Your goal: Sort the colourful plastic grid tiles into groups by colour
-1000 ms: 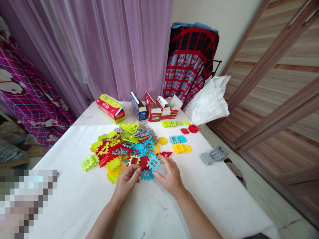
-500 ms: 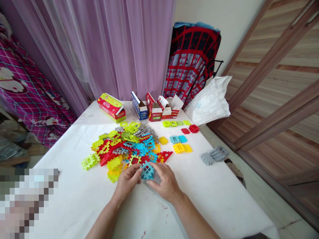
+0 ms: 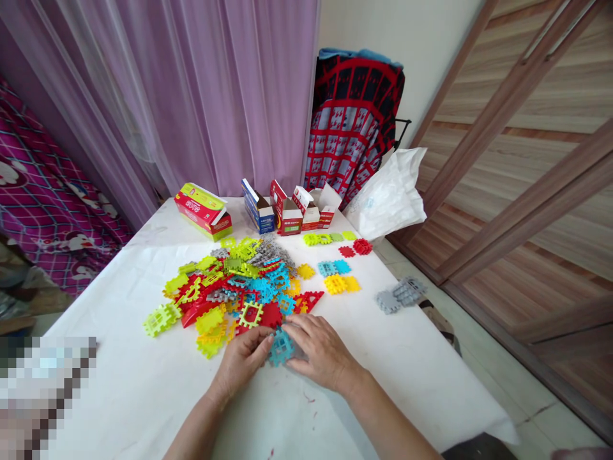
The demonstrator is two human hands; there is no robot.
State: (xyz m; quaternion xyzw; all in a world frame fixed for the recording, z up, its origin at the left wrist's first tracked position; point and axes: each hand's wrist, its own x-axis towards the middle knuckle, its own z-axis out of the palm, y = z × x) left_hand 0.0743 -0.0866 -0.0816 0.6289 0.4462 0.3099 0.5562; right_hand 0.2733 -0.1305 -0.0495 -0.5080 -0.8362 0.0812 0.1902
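Between my two hands, near the front of the pile, is a blue notched plastic building tile (image 3: 281,348) with a window-like cutout. My left hand (image 3: 243,361) pinches its left edge between thumb and fingers. From the other side, my right hand (image 3: 323,351) curves round the tile, fingers at the upper edge and thumb lower down. Just beyond my fingers lies the heap of mixed tiles, with a lime square frame (image 3: 251,314), a red tile (image 3: 272,315) and a red triangular tile (image 3: 309,301) closest.
Sorted groups sit to the right: lime tiles (image 3: 325,239), red tiles (image 3: 363,246), blue tiles (image 3: 328,269), yellow tiles (image 3: 335,284) and grey tiles (image 3: 407,291) by the table edge. Opened small boxes (image 3: 287,220), a red-and-lime box (image 3: 204,211) and a white bag (image 3: 387,198) stand behind.
The view has turned slightly right, so the scene sits further left. My right-hand fingers have closed in more around the blue tile; my left hand keeps its pinch.
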